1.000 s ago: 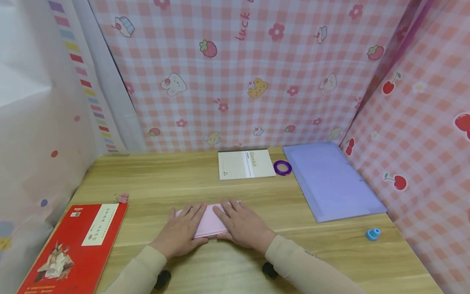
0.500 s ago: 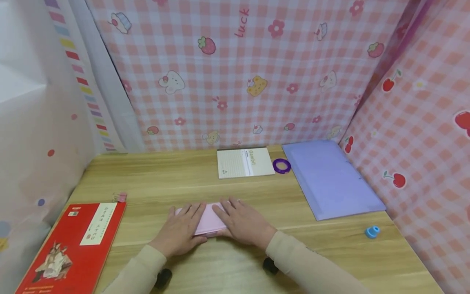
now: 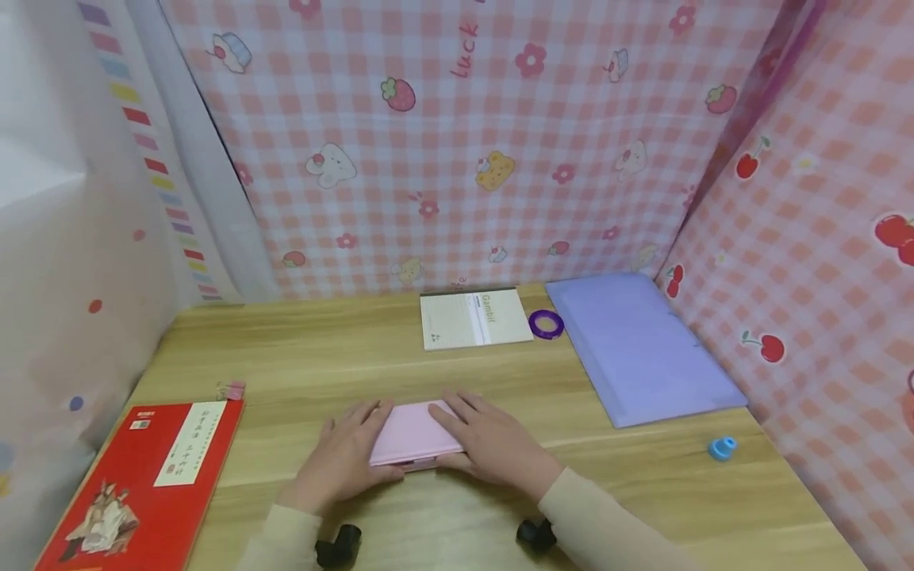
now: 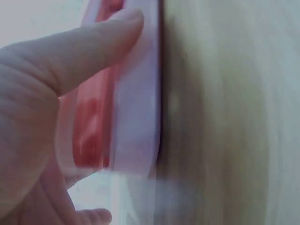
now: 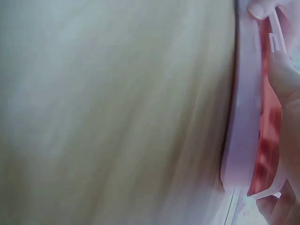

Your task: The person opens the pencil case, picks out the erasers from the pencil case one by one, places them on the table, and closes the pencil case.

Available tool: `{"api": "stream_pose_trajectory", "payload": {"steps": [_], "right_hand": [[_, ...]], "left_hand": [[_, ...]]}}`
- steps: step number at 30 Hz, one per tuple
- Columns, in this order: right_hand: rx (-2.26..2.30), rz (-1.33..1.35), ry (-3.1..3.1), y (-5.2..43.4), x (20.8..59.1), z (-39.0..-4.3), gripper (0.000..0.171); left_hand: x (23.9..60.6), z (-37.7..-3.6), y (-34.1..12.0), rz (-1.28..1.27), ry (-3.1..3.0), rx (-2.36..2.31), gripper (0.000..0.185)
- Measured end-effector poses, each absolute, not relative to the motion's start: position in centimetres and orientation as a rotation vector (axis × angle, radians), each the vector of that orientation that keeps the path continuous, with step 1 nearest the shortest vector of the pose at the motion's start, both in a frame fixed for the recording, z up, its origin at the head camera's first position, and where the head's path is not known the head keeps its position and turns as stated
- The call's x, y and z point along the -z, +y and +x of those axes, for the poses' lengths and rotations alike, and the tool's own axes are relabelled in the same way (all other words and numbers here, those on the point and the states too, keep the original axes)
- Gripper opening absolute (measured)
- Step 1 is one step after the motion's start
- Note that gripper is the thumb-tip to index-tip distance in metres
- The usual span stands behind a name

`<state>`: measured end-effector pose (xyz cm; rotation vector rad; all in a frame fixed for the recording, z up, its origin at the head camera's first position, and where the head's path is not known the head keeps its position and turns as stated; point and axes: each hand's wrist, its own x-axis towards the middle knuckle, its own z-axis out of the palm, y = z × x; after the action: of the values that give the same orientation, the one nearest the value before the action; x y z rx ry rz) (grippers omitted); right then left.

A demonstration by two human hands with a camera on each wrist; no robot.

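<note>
Two bare hands hold a flat pink case [image 3: 416, 433] at the near middle of the wood-grain table [image 3: 343, 349]; whether its underside touches the wood is hard to tell. The left hand [image 3: 346, 458] and the right hand [image 3: 496, 446] each pinch one end, fingers over the top and edge, thumb against the near side, where a red band shows in the blurred wrist views. Beyond, by the back edge, lie a cream notepad [image 3: 457, 321] printed "Gambit", a purple tape ring [image 3: 546, 335] just beside it, and a large lilac folder [image 3: 643, 349] toward the right corner. Nearer on the right stands a small blue cap-like piece [image 3: 722, 449]. At the left edge a red book [image 3: 146, 492] carries a white title panel, with a pink binder clip [image 3: 235, 390] at its far corner. Pink gingham cloth [image 3: 428, 135] printed with strawberries, flowers and little animals hangs behind the table; a cherry-patterned cloth [image 3: 814, 277] closes the right side, and a pale dotted sheet [image 3: 64, 262] the left, beside a strip of coloured bars [image 3: 171, 198].
</note>
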<state>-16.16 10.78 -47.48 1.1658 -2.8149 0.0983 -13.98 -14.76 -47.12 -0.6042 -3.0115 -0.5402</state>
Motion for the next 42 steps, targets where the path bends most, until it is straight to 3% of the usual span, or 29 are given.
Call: {"api": "stream_pose_trajectory", "payload": {"steps": [9, 25, 38, 42], "right_hand": [[-0.38, 1.106, -2.875, 13.8, 47.0, -15.8, 0.069], [-0.669, 1.128, -2.41, 14.8, 45.8, -16.9, 0.022], [-0.701, 1.028, -2.297, 13.9, 44.5, -19.4, 0.021], [-0.703, 0.985, -2.285, 13.8, 44.4, -20.1, 0.024]], "left_hand": [[47.9, -14.0, -14.5, -0.551, -2.987, 0.766, 0.101], [49.0, -14.4, -16.1, -0.416, -2.925, 1.049, 0.112], [49.1, -14.8, -16.5, -0.38, -2.902, 1.088, 0.111], [48.9, -14.6, -16.6, -0.359, -2.917, 1.077, 0.12]]}}
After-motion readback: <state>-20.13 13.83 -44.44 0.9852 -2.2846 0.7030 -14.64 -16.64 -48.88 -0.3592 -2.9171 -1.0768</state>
